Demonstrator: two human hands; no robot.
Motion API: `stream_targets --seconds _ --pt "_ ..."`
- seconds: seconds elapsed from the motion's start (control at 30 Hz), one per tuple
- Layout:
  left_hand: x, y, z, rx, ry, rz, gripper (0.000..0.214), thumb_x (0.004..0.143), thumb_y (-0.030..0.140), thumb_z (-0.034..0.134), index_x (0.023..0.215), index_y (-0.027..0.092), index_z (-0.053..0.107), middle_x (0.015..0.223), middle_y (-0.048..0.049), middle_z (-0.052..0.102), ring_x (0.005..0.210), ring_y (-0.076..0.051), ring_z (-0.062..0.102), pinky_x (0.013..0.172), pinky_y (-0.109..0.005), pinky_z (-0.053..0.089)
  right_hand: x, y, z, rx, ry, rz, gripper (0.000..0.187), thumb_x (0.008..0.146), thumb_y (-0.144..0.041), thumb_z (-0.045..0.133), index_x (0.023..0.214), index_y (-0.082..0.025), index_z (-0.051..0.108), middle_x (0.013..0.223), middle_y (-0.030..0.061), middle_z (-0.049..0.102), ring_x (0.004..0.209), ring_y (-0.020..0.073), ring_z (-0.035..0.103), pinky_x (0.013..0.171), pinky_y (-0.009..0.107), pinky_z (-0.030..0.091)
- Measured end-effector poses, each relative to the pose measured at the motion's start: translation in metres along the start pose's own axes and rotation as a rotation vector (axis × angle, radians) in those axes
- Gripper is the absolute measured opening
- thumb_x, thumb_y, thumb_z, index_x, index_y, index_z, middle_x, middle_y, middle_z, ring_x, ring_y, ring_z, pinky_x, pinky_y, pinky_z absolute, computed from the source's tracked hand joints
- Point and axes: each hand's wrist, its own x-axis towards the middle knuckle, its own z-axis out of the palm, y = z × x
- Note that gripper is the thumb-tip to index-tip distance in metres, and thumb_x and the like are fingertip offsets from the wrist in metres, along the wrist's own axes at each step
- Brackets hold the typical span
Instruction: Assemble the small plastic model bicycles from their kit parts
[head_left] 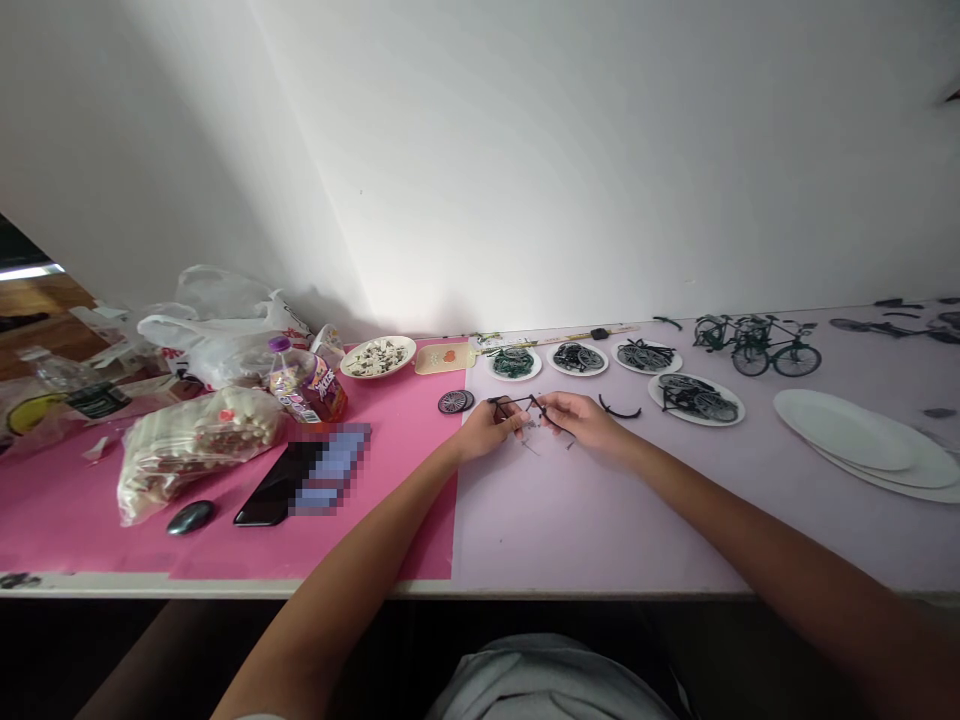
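Observation:
Both hands hold a small dark model bicycle frame (517,402) just above the pale sheet. My left hand (487,430) pinches its left end, and my right hand (577,418) grips the right end. Parts of the frame are hidden behind the fingers. Left of my left hand lie two small spoked toy wheels (453,401), overlapping. A curved dark strip (621,411) rests beside my right hand. Beyond the hands, white plates hold green parts (513,363), black parts (577,357) and spoked wheels (646,356); a nearer plate (739,412) bears more wheels.
Assembled toy bicycles (776,345) stand at back right, near stacked white plates (847,430). On the pink sheet (390,530) at left are a phone (266,495), a dark oval object (191,517), a plastic bag of pale pieces (187,440) and a purple-capped bottle (307,385).

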Motion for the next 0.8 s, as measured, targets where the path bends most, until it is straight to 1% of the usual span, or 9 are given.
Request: stream_targets --seconds 0.17,0.23,0.3,0.37,0.43,0.53,0.63,0.7,0.8 --pt "-0.001 0.0 0.006 0.016 -0.055 -0.018 0.049 0.087 0.064 0.07 0.089 0.015 0.069 0.073 -0.0057 0.071 0.067 -0.016 0.061 0.066 -0.029 0.047 0.001 0.001 -0.001 -0.017 -0.042 -0.052 0.047 0.091 -0.056 0.067 0.124 -0.022 0.071 0.097 0.0061 0.072 0.075 0.016 0.059 0.056 0.024 0.047" --pt "-0.001 0.0 0.008 0.02 -0.041 -0.029 0.05 0.087 0.064 0.069 0.088 0.014 0.069 0.073 -0.0063 0.071 0.068 -0.017 0.061 0.066 -0.029 0.048 0.002 0.003 -0.003 -0.043 -0.028 -0.062 0.046 0.091 -0.052 0.068 0.125 -0.022 0.072 0.102 0.0078 0.074 0.08 0.0189 0.063 0.055 0.025 0.049" --pt "-0.002 0.001 0.008 0.023 -0.024 -0.032 0.05 0.088 0.065 0.068 0.086 0.015 0.068 0.074 -0.0066 0.071 0.068 -0.017 0.062 0.067 -0.03 0.049 0.004 0.005 -0.004 -0.086 0.01 -0.07 0.044 0.089 -0.048 0.069 0.126 -0.023 0.073 0.114 0.0098 0.075 0.09 0.0234 0.068 0.056 0.027 0.053" --pt "-0.003 0.002 0.007 0.029 -0.008 -0.034 0.05 0.087 0.065 0.069 0.085 0.015 0.068 0.073 -0.0065 0.071 0.069 -0.017 0.062 0.068 -0.03 0.049 0.004 0.005 -0.005 -0.133 0.043 -0.1 0.041 0.089 -0.043 0.07 0.124 -0.024 0.075 0.125 0.0099 0.074 0.101 0.0267 0.069 0.064 0.031 0.059" --pt "-0.004 0.005 0.006 0.038 -0.001 -0.034 0.051 0.087 0.066 0.068 0.083 0.015 0.068 0.073 -0.0063 0.071 0.069 -0.017 0.062 0.068 -0.03 0.049 0.003 0.004 -0.006 -0.178 0.05 -0.14 0.037 0.09 -0.04 0.07 0.122 -0.024 0.076 0.128 0.0096 0.074 0.106 0.0279 0.07 0.074 0.035 0.061" --pt "-0.005 0.009 0.006 0.052 0.008 -0.033 0.052 0.087 0.066 0.067 0.082 0.015 0.067 0.072 -0.0056 0.069 0.068 -0.017 0.061 0.065 -0.029 0.047 0.0 -0.001 -0.004 -0.221 0.045 -0.176 0.035 0.091 -0.04 0.068 0.12 -0.023 0.077 0.128 0.0093 0.074 0.107 0.028 0.07 0.079 0.037 0.061" --pt "-0.007 0.012 0.007 0.087 0.014 -0.028 0.052 0.087 0.067 0.066 0.079 0.016 0.064 0.071 -0.0048 0.067 0.067 -0.017 0.059 0.062 -0.029 0.045 -0.003 -0.008 -0.002 -0.245 0.029 -0.187 0.036 0.091 -0.045 0.069 0.119 -0.023 0.077 0.124 0.0086 0.075 0.1 0.0264 0.07 0.073 0.034 0.06" --pt "-0.007 0.013 0.007 0.127 0.015 -0.017 0.052 0.087 0.068 0.065 0.078 0.017 0.063 0.069 -0.0031 0.064 0.064 -0.016 0.056 0.059 -0.028 0.043 -0.005 -0.012 0.0 -0.283 0.035 -0.209 0.037 0.092 -0.051 0.068 0.113 -0.023 0.079 0.112 0.0075 0.077 0.092 0.0254 0.07 0.07 0.033 0.059" --pt "-0.007 0.014 0.008 0.2 0.013 0.029 0.051 0.087 0.069 0.063 0.077 0.018 0.061 0.067 -0.0002 0.058 0.061 -0.014 0.048 0.057 -0.028 0.038 -0.007 -0.017 0.003 -0.353 0.071 -0.255 0.037 0.094 -0.056 0.064 0.099 -0.023 0.081 0.093 0.006 0.078 0.088 0.0255 0.069 0.074 0.035 0.058"
